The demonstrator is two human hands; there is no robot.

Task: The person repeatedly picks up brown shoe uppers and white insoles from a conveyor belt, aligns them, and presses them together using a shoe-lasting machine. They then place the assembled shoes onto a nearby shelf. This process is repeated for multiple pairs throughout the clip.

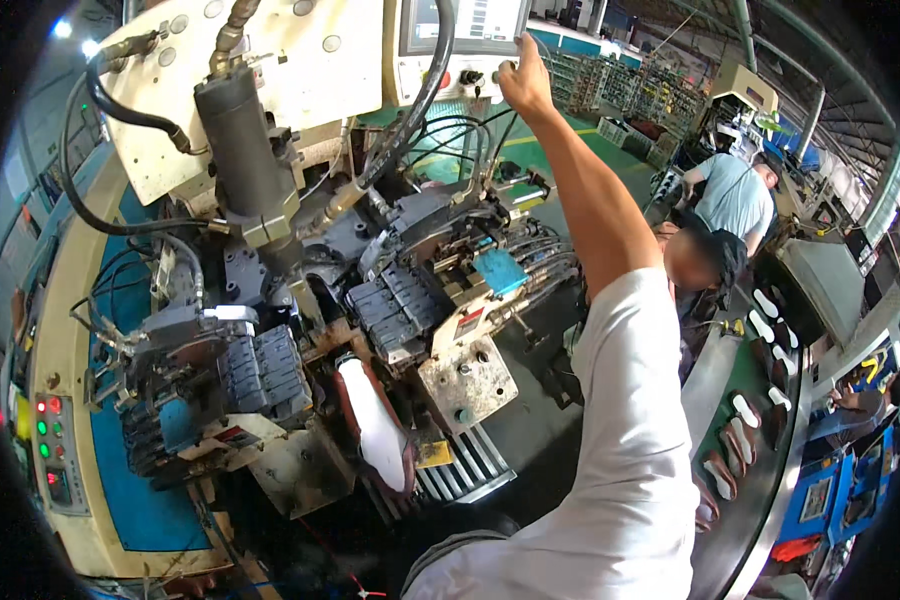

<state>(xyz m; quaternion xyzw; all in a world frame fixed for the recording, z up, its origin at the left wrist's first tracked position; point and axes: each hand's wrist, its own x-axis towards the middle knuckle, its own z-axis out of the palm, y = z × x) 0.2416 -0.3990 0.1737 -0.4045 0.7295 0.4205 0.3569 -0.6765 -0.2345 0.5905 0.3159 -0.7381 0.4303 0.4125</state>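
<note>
Green flooring (528, 155) stretches behind the machine (280, 260), with metal racks (660, 95) farther back. Along the right side, a conveyor (775, 510) carries brown shoes with white soles (742, 410); 2 co-workers are near it, 1 in a light shirt (735, 195), 1 in a dark cap (735, 258). The right hand (528, 80) is raised at the lower right corner of the touchscreen (465, 22), 1 finger stretched upward, thumb out to the left, grasping nothing visible; I cannot tell whether the fingertip touches the glass. The left hand is out of view, so I cannot tell how its fingers stand. At the machine's front, the shoe (378, 425) sits white sole upward, below and between 2 dark ribbed blocks (395, 310), beside a slatted metal rack (480, 462).
</note>
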